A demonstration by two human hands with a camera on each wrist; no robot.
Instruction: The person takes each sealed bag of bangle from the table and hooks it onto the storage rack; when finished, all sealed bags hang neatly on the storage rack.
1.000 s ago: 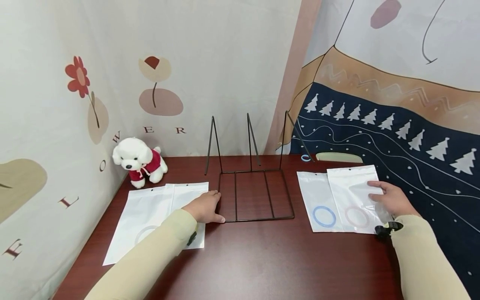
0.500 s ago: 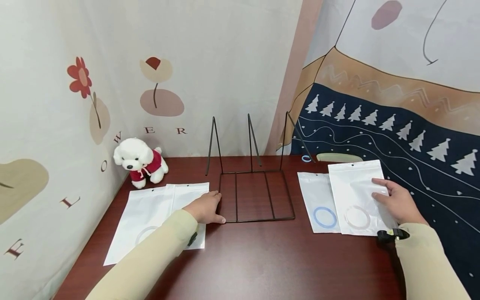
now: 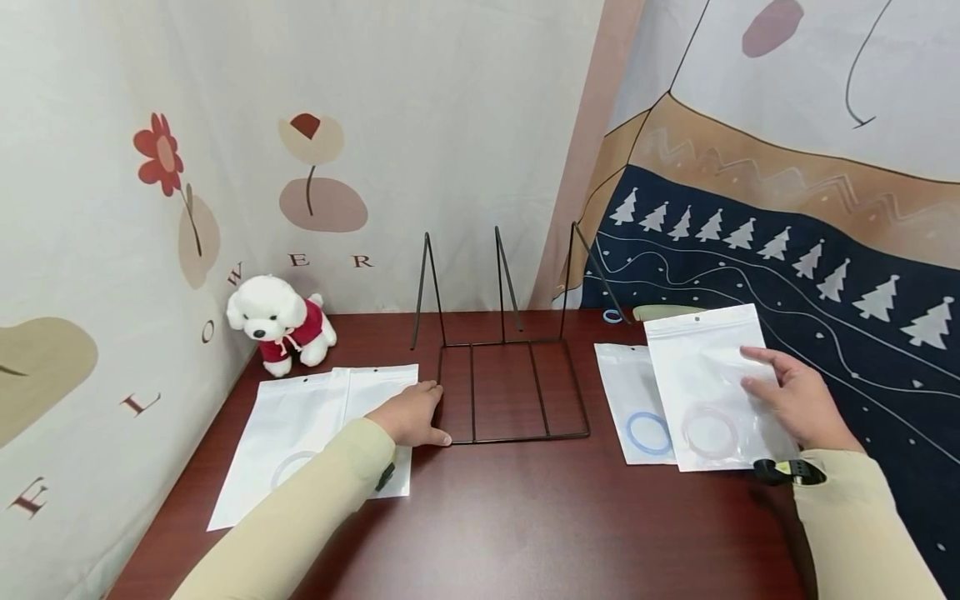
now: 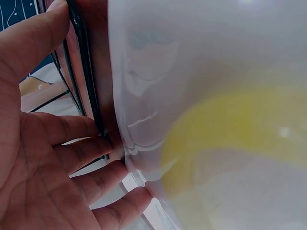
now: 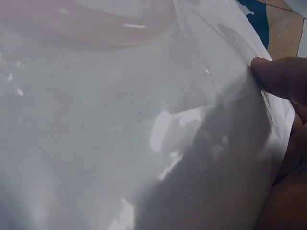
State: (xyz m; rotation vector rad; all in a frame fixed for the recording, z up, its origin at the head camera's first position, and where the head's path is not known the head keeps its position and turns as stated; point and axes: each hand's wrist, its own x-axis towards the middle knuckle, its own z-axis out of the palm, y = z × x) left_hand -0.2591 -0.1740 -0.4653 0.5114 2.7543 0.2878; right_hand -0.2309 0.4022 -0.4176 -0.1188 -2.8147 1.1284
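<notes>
My right hand (image 3: 806,404) pinches the right edge of a white zip-lock bag (image 3: 708,358), lifted and slightly tilted; a pale pink ring (image 3: 709,454) shows through its clear front. In the right wrist view the thumb (image 5: 280,79) presses on the plastic. Partly under that bag lies another zip-lock bag (image 3: 633,379) with a blue ring (image 3: 649,433). My left hand (image 3: 408,414) touches the left side of a black wire rack (image 3: 472,392), fingers stretched out. Beside it, in the left wrist view, is a bag with a yellow ring (image 4: 216,120).
Two white bags (image 3: 300,408) lie on the brown table (image 3: 525,525) at left, overlapping. A white plush dog (image 3: 262,308) in red sits behind them. At the back right are a small blue ring (image 3: 612,317) and a pale green object (image 3: 663,312). Printed cloth hangs behind.
My right hand has raised the pink-ring bag off the table and shifted it slightly left over the blue-ring bag. The left hand and the rack have stayed in place.
</notes>
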